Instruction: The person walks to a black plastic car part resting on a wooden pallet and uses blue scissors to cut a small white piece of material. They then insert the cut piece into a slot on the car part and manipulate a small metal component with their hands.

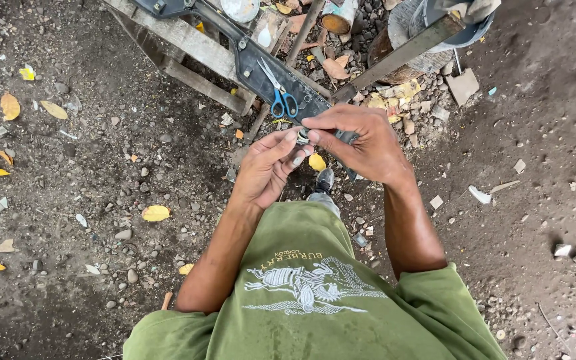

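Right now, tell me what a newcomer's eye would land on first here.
At centre, the left hand and right hand meet, pinching a small metal part between their fingertips. Just above them, blue-handled scissors lie on a dark strap across a wooden frame. Yellow leaves dot the stony ground around.

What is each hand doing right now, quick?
Left hand: fingers pinched shut on a small round grey metal piece.
Right hand: fingers closed on the same piece from the other side.
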